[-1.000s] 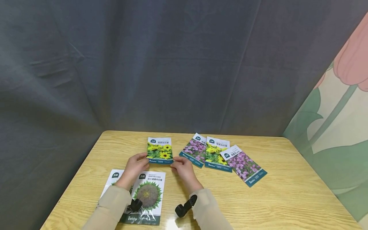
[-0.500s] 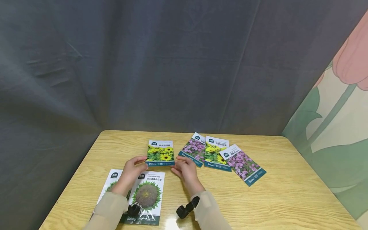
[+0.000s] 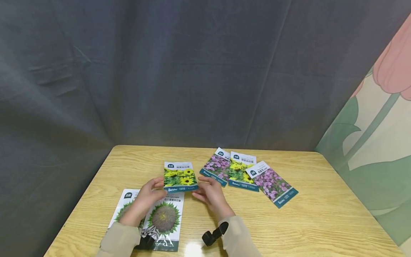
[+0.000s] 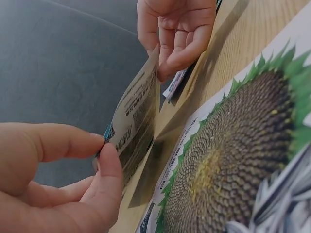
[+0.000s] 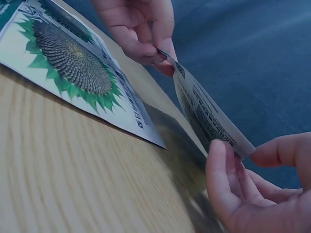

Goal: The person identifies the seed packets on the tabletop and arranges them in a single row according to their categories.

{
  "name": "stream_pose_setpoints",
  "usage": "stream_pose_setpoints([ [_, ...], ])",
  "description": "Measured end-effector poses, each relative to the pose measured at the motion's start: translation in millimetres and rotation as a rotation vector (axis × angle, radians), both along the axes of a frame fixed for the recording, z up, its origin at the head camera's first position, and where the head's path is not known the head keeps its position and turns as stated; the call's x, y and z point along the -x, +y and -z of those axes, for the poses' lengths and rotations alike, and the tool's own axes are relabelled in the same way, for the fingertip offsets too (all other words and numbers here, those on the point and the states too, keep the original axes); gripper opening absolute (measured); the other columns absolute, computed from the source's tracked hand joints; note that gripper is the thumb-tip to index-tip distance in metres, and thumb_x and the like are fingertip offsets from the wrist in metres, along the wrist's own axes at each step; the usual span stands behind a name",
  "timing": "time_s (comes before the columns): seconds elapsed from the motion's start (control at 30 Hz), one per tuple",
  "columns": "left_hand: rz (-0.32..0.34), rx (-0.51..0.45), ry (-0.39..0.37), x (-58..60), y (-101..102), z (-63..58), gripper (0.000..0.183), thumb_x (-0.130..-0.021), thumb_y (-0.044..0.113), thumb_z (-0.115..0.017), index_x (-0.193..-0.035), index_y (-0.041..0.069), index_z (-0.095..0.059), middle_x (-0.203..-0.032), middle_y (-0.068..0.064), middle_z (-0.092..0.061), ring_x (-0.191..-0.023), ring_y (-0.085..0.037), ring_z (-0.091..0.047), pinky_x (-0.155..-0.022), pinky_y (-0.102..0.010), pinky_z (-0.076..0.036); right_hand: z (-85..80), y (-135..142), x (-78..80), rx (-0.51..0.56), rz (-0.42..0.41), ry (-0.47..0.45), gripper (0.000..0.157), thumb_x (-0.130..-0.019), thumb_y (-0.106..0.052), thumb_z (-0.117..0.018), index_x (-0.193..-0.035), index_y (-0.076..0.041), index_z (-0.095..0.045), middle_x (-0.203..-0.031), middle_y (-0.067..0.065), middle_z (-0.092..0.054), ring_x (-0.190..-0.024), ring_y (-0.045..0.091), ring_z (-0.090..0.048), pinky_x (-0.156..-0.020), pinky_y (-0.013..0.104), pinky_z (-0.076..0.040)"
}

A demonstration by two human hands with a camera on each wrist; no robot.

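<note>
A seed packet [image 3: 179, 177] with yellow flowers on its front is held off the table, tilted, its front toward the head camera. My left hand [image 3: 145, 200] pinches its lower left corner between thumb and fingers. At the lower right corner, my right hand [image 3: 212, 197] pinches it likewise. Its printed back [image 4: 138, 114] with a barcode shows in the left wrist view. Below it and the left forearm lie two larger sunflower seed packets [image 3: 164, 218], side by side and partly covered by the arm.
To the right lie three flat seed packets: a purple-flower one [image 3: 216, 166], a yellow-flower one [image 3: 242, 173] and another purple-flower one [image 3: 273, 184], edges overlapping. The wooden table [image 3: 308, 225] ends at a dark curtain [image 3: 205, 78] behind.
Both hands have brought the yellow-flower seed packet nearer the person; its lower edge now overlaps the top of the right-hand sunflower packet in view. The other packets stay put.
</note>
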State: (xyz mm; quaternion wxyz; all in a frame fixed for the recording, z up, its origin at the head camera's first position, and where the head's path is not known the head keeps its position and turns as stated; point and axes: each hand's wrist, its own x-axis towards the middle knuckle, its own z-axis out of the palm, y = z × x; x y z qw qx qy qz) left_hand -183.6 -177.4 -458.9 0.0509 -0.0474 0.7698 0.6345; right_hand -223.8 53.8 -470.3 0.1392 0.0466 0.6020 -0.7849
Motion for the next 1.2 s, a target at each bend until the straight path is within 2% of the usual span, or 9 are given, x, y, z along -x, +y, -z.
stream_pose_setpoints([
  [0.13, 0.045, 0.009, 0.024, -5.3, 3, -2.0, 0.066, -0.089, 0.001, -0.065, -0.15, -0.004, -0.04, -0.139, -0.028, -0.047, -0.12, -0.039, -0.056, -0.091, -0.047, -0.053, -3.7, 5, -1.2, -0.068, 0.0, 0.014, 0.042, -0.1, -0.005, -0.055, -0.14, 0.007, -0.052, -0.086, 0.003, -0.055, -0.063, 0.009, -0.054, -0.065, 0.025, -0.059],
  [0.27, 0.089, 0.017, 0.041, -9.9, 4, -5.7, 0.066, -0.086, -0.001, -0.067, -0.147, -0.005, -0.043, -0.135, -0.027, -0.049, -0.113, -0.036, -0.06, -0.088, -0.043, -0.054, -8.0, 9, -2.0, -0.137, -0.005, 0.055, 0.044, -0.098, -0.006, -0.057, -0.14, 0.005, -0.053, -0.078, -0.001, -0.056, -0.059, 0.006, -0.047, -0.054, 0.021, -0.048],
  [0.37, 0.149, 0.011, 0.039, -12.9, 3, -8.3, 0.065, -0.088, -0.001, -0.066, -0.148, -0.005, -0.041, -0.134, -0.028, -0.048, -0.11, -0.033, -0.06, -0.088, -0.042, -0.055, -9.2, 12, -2.2, -0.145, -0.014, 0.088, 0.047, -0.097, -0.003, -0.057, -0.142, 0.007, -0.049, -0.072, -0.005, -0.054, -0.056, 0.006, -0.043, -0.051, 0.02, -0.041],
  [0.47, 0.226, 0.015, 0.036, -14.8, 1, -9.5, 0.066, -0.091, 0.001, -0.064, -0.15, -0.007, -0.035, -0.133, -0.03, -0.046, -0.106, -0.031, -0.06, -0.086, -0.044, -0.054, -8.8, 15, -2.1, -0.142, -0.016, 0.118, 0.051, -0.096, 0.001, -0.057, -0.144, 0.009, -0.045, -0.069, -0.006, -0.045, -0.054, 0.008, -0.034, -0.051, 0.022, -0.034],
  [0.57, 0.286, 0.028, 0.017, -15.5, 1, -10.4, 0.069, -0.093, 0.003, -0.065, -0.152, -0.007, -0.03, -0.131, -0.029, -0.047, -0.104, -0.03, -0.06, -0.083, -0.046, -0.054, -7.6, 19, -1.2, -0.17, 0.004, 0.142, 0.052, -0.094, 0.004, -0.057, -0.144, 0.01, -0.044, -0.083, 0.0, -0.055, -0.06, 0.009, -0.041, -0.053, 0.023, -0.037],
  [0.63, 0.318, 0.039, 0.001, -15.6, 2, -11.0, 0.072, -0.092, 0.003, -0.065, -0.152, -0.007, -0.028, -0.127, -0.027, -0.049, -0.103, -0.03, -0.061, -0.082, -0.046, -0.054, -7.8, 21, -0.4, -0.211, 0.024, 0.156, 0.051, -0.094, 0.005, -0.058, -0.143, 0.009, -0.046, -0.099, 0.011, -0.063, -0.067, 0.01, -0.051, -0.056, 0.024, -0.044],
  [0.73, 0.354, 0.049, -0.026, -16.3, 4, -12.7, 0.074, -0.091, 0.002, -0.067, -0.152, -0.008, -0.026, -0.119, -0.022, -0.053, -0.101, -0.029, -0.063, -0.078, -0.044, -0.053, -7.6, 24, 1.1, -0.279, 0.045, 0.181, 0.049, -0.094, 0.005, -0.06, -0.142, 0.008, -0.048, -0.117, 0.025, -0.063, -0.08, 0.015, -0.063, -0.063, 0.029, -0.054],
  [0.97, 0.422, 0.069, -0.027, -21.5, 10, -15.7, 0.065, -0.095, 0.0, -0.063, -0.147, -0.013, -0.027, -0.097, -0.013, -0.062, -0.082, -0.024, -0.066, -0.074, -0.041, -0.059, -9.7, 33, 1.5, -0.369, 0.058, 0.233, 0.049, -0.093, 0.008, -0.059, -0.141, 0.008, -0.049, -0.111, 0.027, -0.064, -0.079, 0.022, -0.066, -0.07, 0.04, -0.061],
  [1.2, 0.452, 0.017, -0.078, -23.6, 13, -14.1, 0.038, -0.101, 0.001, -0.052, -0.133, -0.011, -0.036, -0.083, -0.01, -0.061, -0.069, -0.018, -0.063, -0.066, -0.034, -0.059, -6.8, 39, 0.1, -0.394, 0.014, 0.256, 0.045, -0.095, 0.009, -0.057, -0.139, 0.009, -0.049, -0.096, 0.022, -0.065, -0.071, 0.02, -0.063, -0.064, 0.037, -0.06],
])
